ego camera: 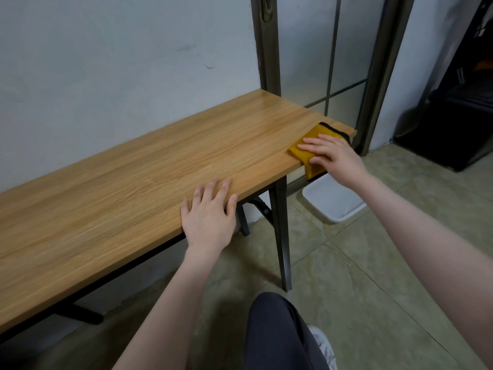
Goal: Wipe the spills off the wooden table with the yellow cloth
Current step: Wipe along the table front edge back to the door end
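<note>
The long wooden table (133, 166) runs from lower left to upper right along a white wall. A folded yellow cloth (302, 150) with a black edge lies at the table's right front corner, and part of it hangs over the edge. My right hand (333, 156) presses flat on the cloth, fingers spread, thumb at the table's edge. My left hand (209, 214) rests palm down on the table's front edge, holding nothing. No spill shows on the wood.
A white bin (333, 201) stands on the tiled floor right below the table's corner. Black metal table legs (280, 231) stand near my knee (277, 332). A glass door frame (269, 49) rises behind the table's end, and dark furniture (458, 116) stands at far right.
</note>
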